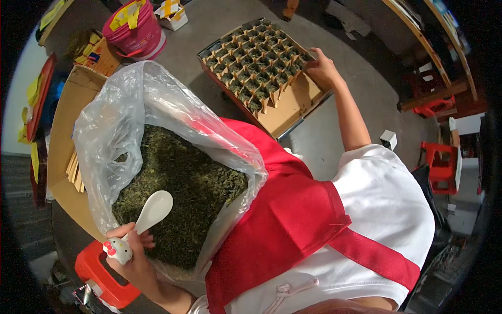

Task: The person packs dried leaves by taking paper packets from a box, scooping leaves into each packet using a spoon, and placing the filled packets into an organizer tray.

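Note:
In the head view my left hand (135, 254) is closed around the handle of a white spoon (157, 207), which has a cat-face end with a red bow. Its bowl lies over dark green dried leaves (183, 193), which look like tea. A clear plastic bag (117, 112) with its mouth spread wide holds the leaves, inside a cardboard carton (65, 183). At the upper right, my right hand (323, 70) grips the side of a shallow divided box (287, 112). Cardboard dividers split it into many small cells with leaves in them; one end strip shows bare cardboard.
A pink bucket (135, 34) with yellow material stands behind the carton, beside a small white box (172, 18). Red plastic stools (104, 275) (440, 167) are at lower left and right. Wooden shelving (434, 94) runs along the right. A red apron (282, 214) covers my lap.

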